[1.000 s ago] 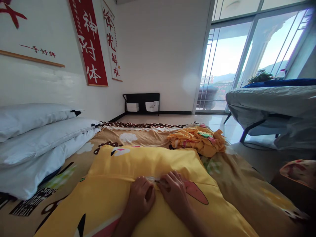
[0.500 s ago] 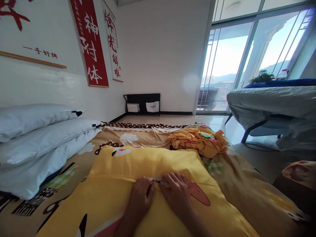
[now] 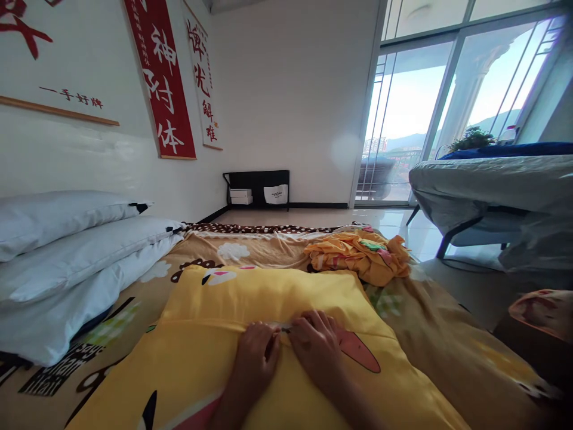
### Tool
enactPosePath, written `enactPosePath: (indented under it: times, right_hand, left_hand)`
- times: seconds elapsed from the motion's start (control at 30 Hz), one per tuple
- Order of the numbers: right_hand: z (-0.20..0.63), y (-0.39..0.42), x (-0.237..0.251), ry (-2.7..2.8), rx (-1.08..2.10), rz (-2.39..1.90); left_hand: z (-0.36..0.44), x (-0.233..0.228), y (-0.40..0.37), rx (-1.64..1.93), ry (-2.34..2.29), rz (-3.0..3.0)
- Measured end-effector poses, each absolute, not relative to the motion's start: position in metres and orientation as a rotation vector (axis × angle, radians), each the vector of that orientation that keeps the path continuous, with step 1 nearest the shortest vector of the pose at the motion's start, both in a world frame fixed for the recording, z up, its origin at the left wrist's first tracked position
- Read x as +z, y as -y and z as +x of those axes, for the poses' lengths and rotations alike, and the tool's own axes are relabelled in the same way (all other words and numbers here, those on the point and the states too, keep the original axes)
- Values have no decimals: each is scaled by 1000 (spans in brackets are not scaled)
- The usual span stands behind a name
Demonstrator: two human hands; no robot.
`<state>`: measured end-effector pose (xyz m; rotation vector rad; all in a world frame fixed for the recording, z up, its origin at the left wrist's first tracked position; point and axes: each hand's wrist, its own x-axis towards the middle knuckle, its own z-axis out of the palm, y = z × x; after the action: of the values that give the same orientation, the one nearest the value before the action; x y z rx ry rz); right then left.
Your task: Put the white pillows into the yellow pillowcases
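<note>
- The patterned blanket (image 3: 268, 251) on the floor bears everything; keep the work flat on it.
- The yellow pillow (image 3: 250, 298) lies centred at 6 o'clock; hold its cover taut along the seam.
- Left hand (image 3: 257, 357) pins fabric; right hand (image 3: 317, 346), touching it, pinches what looks like the zipper pull (image 3: 285, 328): draw steadily.
- Crumpled yellow cover (image 3: 358, 254) lies at 1 o'clock.

Yellow cartoon-print pillow (image 3: 250, 298); tan cartoon-print blanket (image 3: 447, 346); white pillows (image 3: 76, 251); red banner (image 3: 161, 77) with white characters.
</note>
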<state>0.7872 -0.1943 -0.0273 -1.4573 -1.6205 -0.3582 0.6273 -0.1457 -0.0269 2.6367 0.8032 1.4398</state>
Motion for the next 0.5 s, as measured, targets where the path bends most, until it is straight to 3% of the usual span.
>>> enactPosePath:
  times: [0.3, 0.5]
  right_hand:
    - [785, 193, -32, 1671, -308, -1459]
    - [786, 188, -35, 1730, -283, -1467]
  left_hand:
    - [626, -27, 148, 1326, -857, 2668]
    - [628, -36, 141, 1539, -830, 2557]
